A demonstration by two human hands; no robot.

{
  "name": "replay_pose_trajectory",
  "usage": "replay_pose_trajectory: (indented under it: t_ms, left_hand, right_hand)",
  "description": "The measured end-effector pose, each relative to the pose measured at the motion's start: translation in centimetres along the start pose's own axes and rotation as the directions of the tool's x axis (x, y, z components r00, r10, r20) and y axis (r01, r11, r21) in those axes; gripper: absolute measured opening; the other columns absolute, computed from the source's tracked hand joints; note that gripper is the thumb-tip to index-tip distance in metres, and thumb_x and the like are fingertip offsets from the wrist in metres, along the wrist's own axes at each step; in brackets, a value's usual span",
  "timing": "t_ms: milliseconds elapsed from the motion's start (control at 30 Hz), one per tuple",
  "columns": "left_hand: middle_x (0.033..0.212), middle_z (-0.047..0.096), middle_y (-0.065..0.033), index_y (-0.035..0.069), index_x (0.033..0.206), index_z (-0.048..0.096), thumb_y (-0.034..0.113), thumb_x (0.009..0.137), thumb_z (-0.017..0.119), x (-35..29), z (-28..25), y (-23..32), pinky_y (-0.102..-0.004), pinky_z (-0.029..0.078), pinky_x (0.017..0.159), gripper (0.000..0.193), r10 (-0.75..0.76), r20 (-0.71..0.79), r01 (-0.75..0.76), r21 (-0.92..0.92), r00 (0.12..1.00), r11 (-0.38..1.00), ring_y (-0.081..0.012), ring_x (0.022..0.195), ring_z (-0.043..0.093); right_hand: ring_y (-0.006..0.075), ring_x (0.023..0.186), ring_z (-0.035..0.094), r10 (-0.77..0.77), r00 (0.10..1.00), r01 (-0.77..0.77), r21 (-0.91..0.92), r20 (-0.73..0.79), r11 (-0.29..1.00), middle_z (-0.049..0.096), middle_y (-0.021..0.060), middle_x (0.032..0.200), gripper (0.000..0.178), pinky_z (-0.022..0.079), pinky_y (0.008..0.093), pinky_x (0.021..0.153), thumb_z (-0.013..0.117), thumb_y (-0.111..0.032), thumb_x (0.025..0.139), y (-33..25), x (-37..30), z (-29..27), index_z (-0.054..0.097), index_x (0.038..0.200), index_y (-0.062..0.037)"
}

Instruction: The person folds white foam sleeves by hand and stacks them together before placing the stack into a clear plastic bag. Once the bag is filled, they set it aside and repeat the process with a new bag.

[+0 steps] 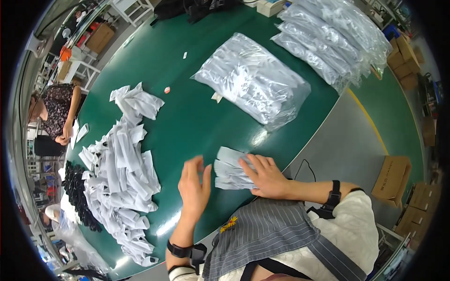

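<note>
A short row of overlapping pale grey-white packets (229, 169) lies on the green table near its front edge, in front of me. My right hand (267, 178) rests over the right end of these packets, its fingers spread across the top. Just left of them my left hand (194, 185) is raised with nothing in it, thumb apart from the fingers. Farther left spreads a long heap of similar pale packets (122, 173), with a smaller bunch (138, 103) at its far end. Beside the heap sits a pile of black items (79, 196), too small to name.
A large clear bag full of pale packets (253, 79) lies beyond my hands. More filled clear bags (328, 37) are stacked at the far right. Across the left edge a person (58, 112) works. Cardboard boxes (391, 180) stand on the floor to the right.
</note>
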State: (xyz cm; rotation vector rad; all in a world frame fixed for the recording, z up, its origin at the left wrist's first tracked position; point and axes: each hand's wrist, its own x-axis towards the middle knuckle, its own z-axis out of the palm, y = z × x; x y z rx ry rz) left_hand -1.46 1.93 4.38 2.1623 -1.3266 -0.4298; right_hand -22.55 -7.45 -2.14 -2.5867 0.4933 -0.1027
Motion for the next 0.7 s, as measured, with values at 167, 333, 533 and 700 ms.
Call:
replay_pose_trajectory:
  t_ms: [167,333,533,700]
  left_hand:
    - [0.13,0.049,-0.0217,0.003,0.127,0.052,0.022,0.072,0.077,9.0,6.9,10.1,-0.0457,0.041,0.099,0.064,0.66,-0.002,-0.66,0.048,0.751,0.75,-0.0377,0.12,0.048]
    - [0.132,0.047,-0.0197,0.002,0.131,0.048,0.025,0.075,0.071,15.6,13.4,14.9,-0.0431,0.039,0.102,0.065,0.652,0.179,-0.673,0.283,0.737,0.683,-0.036,0.125,0.045]
    - [0.086,0.057,-0.0087,0.006,0.087,0.063,0.017,0.072,0.061,16.5,16.3,13.9,-0.0427,0.044,0.089,0.018,0.828,0.011,-0.825,0.091,0.56,0.557,-0.026,0.092,0.055]
    - [0.089,0.06,-0.0075,0.007,0.087,0.064,0.017,0.068,0.062,15.6,17.9,15.9,-0.0421,0.049,0.087,0.022,0.799,0.112,-0.807,0.093,0.591,0.584,-0.0219,0.091,0.057]
  right_hand:
    - [0.0409,0.12,0.042,0.342,0.938,-0.336,0.078,-0.065,0.938,0.04,0.0262,0.133,0.093,0.037,0.0473,0.097,0.075,-0.026,0.067,4.7,-5.8,-6.0,0.029,0.144,0.0021]
    - [0.04,0.118,0.042,0.651,0.705,-0.66,0.075,-0.282,0.748,0.04,0.0244,0.135,0.086,0.037,0.0456,0.1,0.073,-0.025,0.071,10.1,-7.5,-8.2,0.032,0.142,0.0007]
    - [0.0409,0.122,0.041,0.466,0.83,-0.462,0.09,-0.305,0.882,0.041,0.0254,0.134,0.09,0.036,0.0477,0.101,0.074,-0.028,0.071,13.7,2.6,-8.4,0.03,0.144,0.0015]
    - [0.0376,0.131,0.037,0.117,0.824,-0.289,-0.233,-0.555,0.928,0.036,0.0225,0.144,0.089,0.033,0.0462,0.106,0.073,-0.031,0.071,16.9,12.3,-5.8,0.032,0.145,-0.0016]
